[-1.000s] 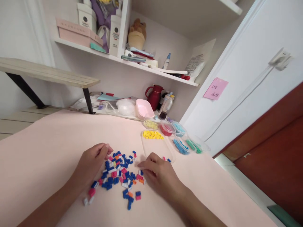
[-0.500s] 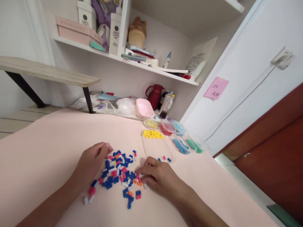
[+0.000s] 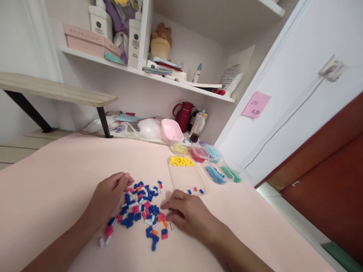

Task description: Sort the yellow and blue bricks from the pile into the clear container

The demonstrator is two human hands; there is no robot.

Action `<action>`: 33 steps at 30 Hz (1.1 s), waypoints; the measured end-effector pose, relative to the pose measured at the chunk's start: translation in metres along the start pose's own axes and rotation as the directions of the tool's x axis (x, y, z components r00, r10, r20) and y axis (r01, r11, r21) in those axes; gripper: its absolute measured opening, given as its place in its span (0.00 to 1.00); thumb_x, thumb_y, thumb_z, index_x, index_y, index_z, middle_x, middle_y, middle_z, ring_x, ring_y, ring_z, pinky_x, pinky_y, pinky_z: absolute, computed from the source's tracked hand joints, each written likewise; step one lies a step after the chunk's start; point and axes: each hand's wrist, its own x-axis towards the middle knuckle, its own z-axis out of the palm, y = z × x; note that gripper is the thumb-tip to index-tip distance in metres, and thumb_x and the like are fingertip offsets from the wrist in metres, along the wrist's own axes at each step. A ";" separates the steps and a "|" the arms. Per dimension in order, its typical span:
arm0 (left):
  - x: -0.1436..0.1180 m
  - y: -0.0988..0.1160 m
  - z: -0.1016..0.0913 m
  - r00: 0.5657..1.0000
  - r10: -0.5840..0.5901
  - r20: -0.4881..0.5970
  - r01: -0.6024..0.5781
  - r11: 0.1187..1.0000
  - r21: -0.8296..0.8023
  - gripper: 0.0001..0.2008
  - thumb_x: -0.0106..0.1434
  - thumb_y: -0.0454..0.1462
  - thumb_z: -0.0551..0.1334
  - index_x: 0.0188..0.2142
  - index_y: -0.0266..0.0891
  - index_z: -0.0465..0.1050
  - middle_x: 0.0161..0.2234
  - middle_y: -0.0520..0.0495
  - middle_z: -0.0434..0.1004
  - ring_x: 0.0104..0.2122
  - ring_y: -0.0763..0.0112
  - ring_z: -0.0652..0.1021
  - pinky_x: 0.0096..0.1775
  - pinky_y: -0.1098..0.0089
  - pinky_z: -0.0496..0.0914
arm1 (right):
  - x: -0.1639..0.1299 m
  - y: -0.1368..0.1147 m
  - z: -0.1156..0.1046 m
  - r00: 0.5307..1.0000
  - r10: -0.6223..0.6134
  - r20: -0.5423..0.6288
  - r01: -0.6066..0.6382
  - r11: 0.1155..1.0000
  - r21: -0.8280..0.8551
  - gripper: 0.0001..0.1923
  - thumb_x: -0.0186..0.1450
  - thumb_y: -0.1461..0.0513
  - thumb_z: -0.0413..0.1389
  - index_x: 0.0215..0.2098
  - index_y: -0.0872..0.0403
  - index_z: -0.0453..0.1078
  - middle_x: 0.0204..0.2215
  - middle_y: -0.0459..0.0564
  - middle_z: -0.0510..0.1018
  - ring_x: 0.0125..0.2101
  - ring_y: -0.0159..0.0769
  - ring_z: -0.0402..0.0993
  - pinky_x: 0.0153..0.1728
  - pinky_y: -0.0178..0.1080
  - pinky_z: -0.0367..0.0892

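Note:
Small building bricks (image 3: 141,204) in blue, pink, white and orange lie in a loose pile on the pink tabletop. At the pile's upper left edge, my left hand (image 3: 112,192) rests on its side with loosely curled fingers, and I see nothing held in it. My right hand (image 3: 188,211) is at the pile's right edge, index finger and thumb apart, their tips touching or close to pink and orange bricks. Part of a blue brick shows beneath its fingers. Beyond it lies a clear tray (image 3: 185,179) with yellow bricks (image 3: 182,161) at its far end and a few blue and pink ones near.
Clear containers of red bricks (image 3: 199,153), blue bricks (image 3: 216,174) and green bricks (image 3: 231,173) stand at the back right. Behind are a pink basin (image 3: 172,130), a red jug (image 3: 183,115) and bottles (image 3: 198,126). A wooden stand (image 3: 56,88) is at the left, below a shelf (image 3: 170,80).
A few pink and orange bricks by my right fingertips have shifted and turned slightly. My left hand stays in place. The whole view has moved a little.

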 end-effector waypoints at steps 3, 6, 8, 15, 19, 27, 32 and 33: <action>0.000 0.001 0.000 1.000 0.000 0.008 0.000 0.999 0.033 0.17 0.60 0.50 0.54 0.27 0.46 0.76 0.28 0.49 0.82 0.32 0.60 0.81 0.37 0.65 0.72 | -0.001 -0.002 0.001 1.000 -0.008 0.001 0.008 1.000 -0.008 0.14 0.64 0.62 0.59 0.49 0.47 0.75 0.41 0.47 0.77 0.39 0.33 0.75 0.43 0.32 0.67; -0.001 0.001 0.000 1.000 0.000 0.022 -0.002 0.999 0.053 0.18 0.62 0.50 0.52 0.29 0.46 0.76 0.29 0.50 0.82 0.33 0.61 0.81 0.38 0.65 0.72 | -0.002 -0.007 0.001 1.000 -0.005 0.025 0.006 1.000 -0.015 0.14 0.63 0.61 0.61 0.47 0.46 0.76 0.40 0.46 0.76 0.37 0.32 0.75 0.41 0.31 0.67; -0.001 0.001 -0.001 1.000 0.006 0.026 -0.008 0.998 0.066 0.18 0.62 0.50 0.52 0.29 0.45 0.76 0.29 0.50 0.82 0.33 0.61 0.81 0.38 0.65 0.72 | -0.002 -0.010 0.001 1.000 0.001 0.030 0.000 1.000 -0.017 0.13 0.63 0.61 0.61 0.46 0.46 0.76 0.39 0.46 0.76 0.37 0.32 0.75 0.40 0.31 0.67; -0.001 -0.001 -0.002 0.999 0.021 0.032 -0.023 0.997 0.073 0.18 0.63 0.50 0.52 0.29 0.45 0.76 0.30 0.51 0.82 0.33 0.63 0.81 0.37 0.67 0.72 | -0.002 -0.012 0.004 1.000 0.004 0.003 -0.004 1.000 -0.007 0.08 0.63 0.62 0.60 0.40 0.47 0.77 0.38 0.45 0.75 0.35 0.31 0.74 0.39 0.31 0.66; -0.001 0.000 -0.001 0.999 0.018 0.035 -0.020 0.998 0.065 0.19 0.63 0.51 0.52 0.30 0.45 0.76 0.31 0.51 0.82 0.33 0.62 0.81 0.38 0.66 0.72 | -0.003 -0.014 0.007 1.000 0.012 -0.011 -0.012 1.000 0.013 0.10 0.60 0.65 0.60 0.40 0.47 0.76 0.37 0.44 0.75 0.32 0.29 0.73 0.35 0.30 0.66; -0.002 0.001 -0.002 0.999 0.003 0.040 -0.006 0.997 0.078 0.19 0.62 0.51 0.52 0.30 0.45 0.76 0.31 0.51 0.82 0.34 0.62 0.81 0.39 0.66 0.72 | -0.005 -0.006 -0.017 0.992 0.051 -0.114 -0.042 0.996 0.080 0.14 0.59 0.70 0.56 0.38 0.48 0.76 0.36 0.45 0.75 0.29 0.27 0.71 0.32 0.30 0.65; 0.001 0.001 -0.002 0.999 -0.012 0.032 0.009 0.996 0.092 0.19 0.61 0.53 0.52 0.30 0.46 0.76 0.33 0.50 0.83 0.34 0.61 0.81 0.39 0.65 0.72 | -0.011 0.028 -0.046 0.940 0.201 -0.276 -0.201 0.979 0.027 0.11 0.61 0.68 0.55 0.37 0.49 0.76 0.32 0.46 0.74 0.27 0.30 0.69 0.30 0.33 0.65; 0.002 0.001 -0.002 1.000 -0.009 0.028 0.006 0.995 0.096 0.20 0.60 0.53 0.52 0.30 0.46 0.76 0.32 0.50 0.83 0.33 0.61 0.81 0.39 0.65 0.72 | -0.012 0.034 -0.049 0.928 0.225 -0.298 -0.232 0.973 0.012 0.11 0.61 0.68 0.55 0.37 0.49 0.77 0.32 0.46 0.75 0.26 0.30 0.69 0.30 0.34 0.65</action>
